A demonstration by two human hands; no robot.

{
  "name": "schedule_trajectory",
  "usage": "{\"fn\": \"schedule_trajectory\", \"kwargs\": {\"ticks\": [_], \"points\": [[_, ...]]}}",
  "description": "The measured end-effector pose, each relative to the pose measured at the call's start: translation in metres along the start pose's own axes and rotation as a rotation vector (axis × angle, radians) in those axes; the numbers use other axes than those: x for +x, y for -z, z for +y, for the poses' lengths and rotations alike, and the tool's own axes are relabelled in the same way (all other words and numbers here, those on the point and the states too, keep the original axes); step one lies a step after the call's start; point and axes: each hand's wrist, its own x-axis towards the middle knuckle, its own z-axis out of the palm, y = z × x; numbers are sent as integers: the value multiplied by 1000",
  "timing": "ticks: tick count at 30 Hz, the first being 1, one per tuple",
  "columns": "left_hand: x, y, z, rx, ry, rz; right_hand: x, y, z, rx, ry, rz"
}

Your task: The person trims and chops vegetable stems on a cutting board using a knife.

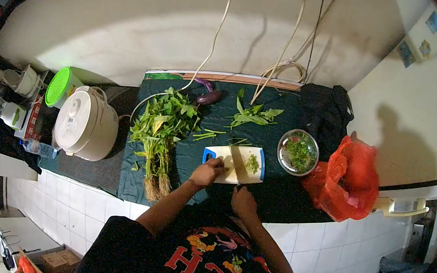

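Note:
A white cutting board (221, 153) with blue ends lies on the dark green cloth. My right hand (244, 201) is closed round the handle of a kitchen knife (237, 164), whose wide blade crosses the middle of the board. Just left of the blade, my left hand (209, 172) rests on the board with fingers bunched; whatever they hold is hidden. Chopped greens (252, 163) lie right of the blade. Cut green stems (208, 134) are scattered behind the board. A metal bowl (310, 171) of chopped greens stands to its right.
A large bunch of rooted leafy greens (159, 126) lies at left, beside a white rice cooker (85, 123). Purple eggplants (209, 96) and loose leaves (255, 115) are at the back. A red plastic bag (347, 178) stands at right. A cable (213, 49) hangs down the wall.

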Motion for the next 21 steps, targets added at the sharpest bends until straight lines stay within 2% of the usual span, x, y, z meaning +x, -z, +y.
{"fn": "schedule_trajectory", "kwargs": {"ticks": [2,8,11,12,14,15,17,21], "points": [[0,-9,-8,58,-24,51,4,-4,1,37,-74,40],[-2,0,0,45,-56,67,-1,27,-18,37,67,-74],[-1,-2,-4,57,-47,74,-1,23,-24,64,-1,-80],[0,4,3,54,-46,76,4,7,-18,91,-35,-10],[0,20,23,-54,203,-13,11,-8,-11,115,-78,57],[1,16,16,-57,203,-10,16,-6,-12,132,-38,49],[-1,1,-6,95,-72,48,21,-7,-13,149,1,42],[1,5,-5,70,8,13,28,-5,-8,56,133,127]]}}
